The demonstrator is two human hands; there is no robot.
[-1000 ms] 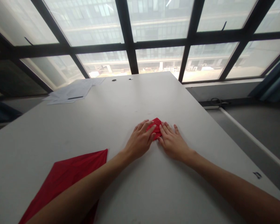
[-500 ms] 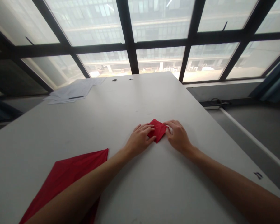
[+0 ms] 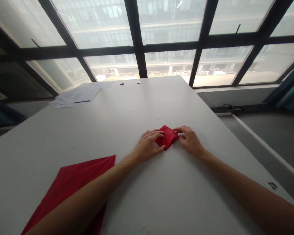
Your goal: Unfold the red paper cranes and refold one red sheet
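Note:
A small folded red sheet [image 3: 167,136] lies on the white table in a diamond shape; whether it is paper or cloth I cannot tell. My left hand [image 3: 148,146] rests over its left side, fingers spread on top and thumb at the near corner. At the right corner, the thumb and forefinger of my right hand [image 3: 190,141] close on the sheet, and that corner is slightly lifted. A larger red sheet [image 3: 71,181] is spread at the near left, partly covered by my left forearm.
The white table [image 3: 147,101] runs to tall dark-framed windows. Several papers [image 3: 80,93] with a dark pen [image 3: 82,101] lie at its far left. A small dark mark [image 3: 272,185] sits close to the right edge. Past that edge is a white rail [image 3: 262,142].
My right hand has shifted slightly right, and the sheet's right corner between its fingers has been drawn a little that way. My left hand stays on the sheet. The view has shifted slightly.

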